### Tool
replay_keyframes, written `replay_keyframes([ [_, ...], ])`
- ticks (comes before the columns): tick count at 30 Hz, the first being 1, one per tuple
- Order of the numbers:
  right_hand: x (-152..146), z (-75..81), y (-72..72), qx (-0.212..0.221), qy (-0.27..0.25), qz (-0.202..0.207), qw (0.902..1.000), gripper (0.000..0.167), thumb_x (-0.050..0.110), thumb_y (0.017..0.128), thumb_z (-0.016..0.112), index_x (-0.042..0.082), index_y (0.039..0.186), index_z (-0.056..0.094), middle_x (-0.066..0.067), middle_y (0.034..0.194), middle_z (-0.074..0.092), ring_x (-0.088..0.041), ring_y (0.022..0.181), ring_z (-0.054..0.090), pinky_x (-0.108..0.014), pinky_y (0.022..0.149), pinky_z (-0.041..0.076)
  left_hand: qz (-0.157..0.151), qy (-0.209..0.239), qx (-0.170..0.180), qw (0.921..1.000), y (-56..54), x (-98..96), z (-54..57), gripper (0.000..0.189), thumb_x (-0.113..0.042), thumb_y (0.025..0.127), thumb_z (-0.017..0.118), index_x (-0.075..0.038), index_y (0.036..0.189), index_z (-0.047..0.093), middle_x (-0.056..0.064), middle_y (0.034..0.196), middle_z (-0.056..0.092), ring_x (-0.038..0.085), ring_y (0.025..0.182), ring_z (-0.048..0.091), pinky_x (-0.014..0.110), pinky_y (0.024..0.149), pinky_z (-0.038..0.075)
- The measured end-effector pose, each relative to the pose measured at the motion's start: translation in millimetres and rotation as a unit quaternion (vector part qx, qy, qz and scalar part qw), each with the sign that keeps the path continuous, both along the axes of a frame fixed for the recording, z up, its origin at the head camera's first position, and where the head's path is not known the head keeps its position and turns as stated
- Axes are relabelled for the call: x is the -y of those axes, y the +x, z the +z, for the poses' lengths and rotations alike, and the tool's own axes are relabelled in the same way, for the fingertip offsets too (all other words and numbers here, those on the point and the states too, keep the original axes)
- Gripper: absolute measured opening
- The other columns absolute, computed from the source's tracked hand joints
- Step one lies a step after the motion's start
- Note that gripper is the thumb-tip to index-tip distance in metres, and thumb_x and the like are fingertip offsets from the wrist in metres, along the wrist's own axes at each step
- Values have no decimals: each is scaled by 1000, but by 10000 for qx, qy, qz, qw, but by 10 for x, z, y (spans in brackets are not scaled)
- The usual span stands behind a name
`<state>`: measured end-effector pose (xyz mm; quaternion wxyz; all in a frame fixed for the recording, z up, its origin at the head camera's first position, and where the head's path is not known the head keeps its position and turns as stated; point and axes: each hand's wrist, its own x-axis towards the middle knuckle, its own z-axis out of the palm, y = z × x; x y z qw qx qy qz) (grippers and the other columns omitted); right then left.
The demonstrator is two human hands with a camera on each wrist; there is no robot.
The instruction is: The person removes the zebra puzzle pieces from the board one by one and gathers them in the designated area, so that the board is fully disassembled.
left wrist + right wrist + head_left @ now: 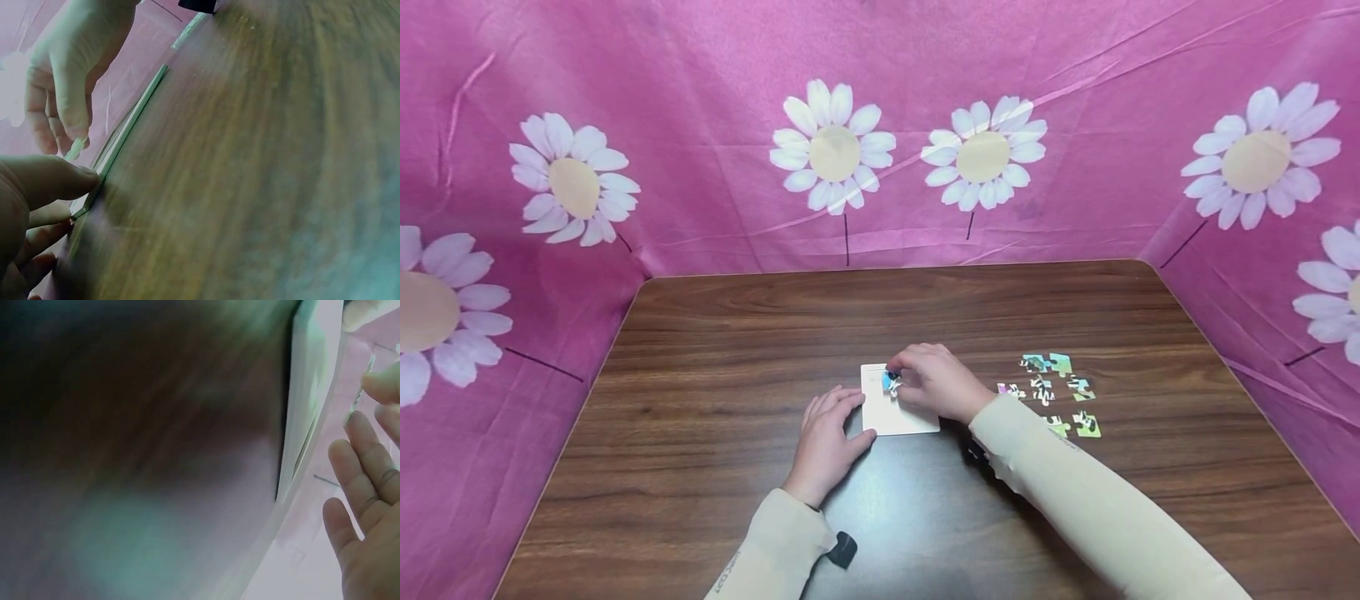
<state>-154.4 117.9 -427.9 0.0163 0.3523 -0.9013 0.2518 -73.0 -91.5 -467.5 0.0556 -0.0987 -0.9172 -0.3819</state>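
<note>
A flat white puzzle board (901, 421) lies on the table in front of me. My left hand (827, 437) rests at its near left corner, the thumb at the near edge and the fingertips at the left side. In the left wrist view the left thumb (56, 178) touches the board's edge. Above the board, my right hand (942, 383) pinches a small jigsaw puzzle piece (891, 383) with blue, white and black on it. The piece appears edge-on and tilted in the right wrist view, lifted off the board between thumb and fingertips.
Several loose jigsaw pieces (1042, 390) with green and black-and-white patterns lie on the wooden table (737, 333) to the right of the board. A pink cloth (715, 100) with white daisies hangs around the table's back and sides.
</note>
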Motion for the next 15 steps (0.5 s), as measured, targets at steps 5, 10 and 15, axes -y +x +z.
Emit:
replay_keyframes([
  [5, 91, -32, -32, -188, 111, 45, 9998, 31, 14, 79, 78, 10, 109, 71, -1, 105, 72, -20, 100, 65, -45, 95, 46, -25, 36, -54, 10000, 3, 4, -1, 49, -20, 78, 82, -3, 122, 69, 10, 127, 65, 34, 135, 47, 57, 117, 23],
  [10, 169, -62, -61, -323, 368, 6, 9988, 30, 16, 79, 77, 12, 108, 72, 1, 102, 71, -18, 95, 63, -40, 89, 46, -43, 35, -21, 10000, 1, 2, 1, 50, -21, 78, 82, -2, 123, 69, 10, 127, 65, 34, 136, 47, 57, 117, 23],
  [15, 231, -65, -86, -550, 617, 9, 9966, 28, 16, 79, 76, 14, 107, 72, 3, 102, 70, -17, 92, 62, -36, 81, 46, -47, 47, -53, 10000, 6, 4, 4, 50, -21, 78, 82, -2, 122, 69, 10, 127, 65, 35, 135, 47, 57, 117, 23],
])
